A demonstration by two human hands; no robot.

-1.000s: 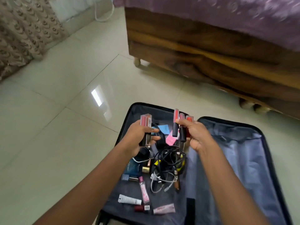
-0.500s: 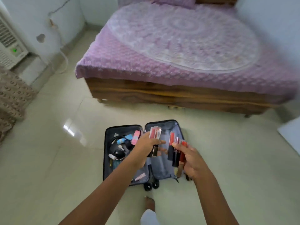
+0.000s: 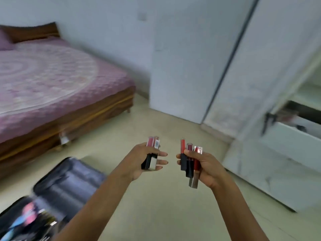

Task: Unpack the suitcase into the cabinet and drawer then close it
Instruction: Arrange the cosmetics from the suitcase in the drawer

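Observation:
My left hand (image 3: 139, 162) grips two lip-gloss tubes (image 3: 152, 150) with red tops and dark caps. My right hand (image 3: 206, 166) holds three more lip-gloss tubes (image 3: 190, 162), upright, one with a silver cap hanging lowest. Both hands are raised over the floor, side by side. The open black suitcase (image 3: 69, 181) lies blurred at the lower left, with small items still in its near half (image 3: 26, 221). At the right stands the white cabinet (image 3: 271, 49), and a white drawer (image 3: 298, 134) with a dark handle is pulled open.
A wooden bed (image 3: 83, 115) with a purple patterned cover fills the left. A white wall column (image 3: 182, 66) stands between the bed and the cabinet. Pale tiled floor (image 3: 165, 206) stretches from the suitcase to the cabinet.
The view has swung right, from above the suitcase towards the cabinet and open drawer. The suitcase has slid to the lower left. Both hands keep hold of their tubes.

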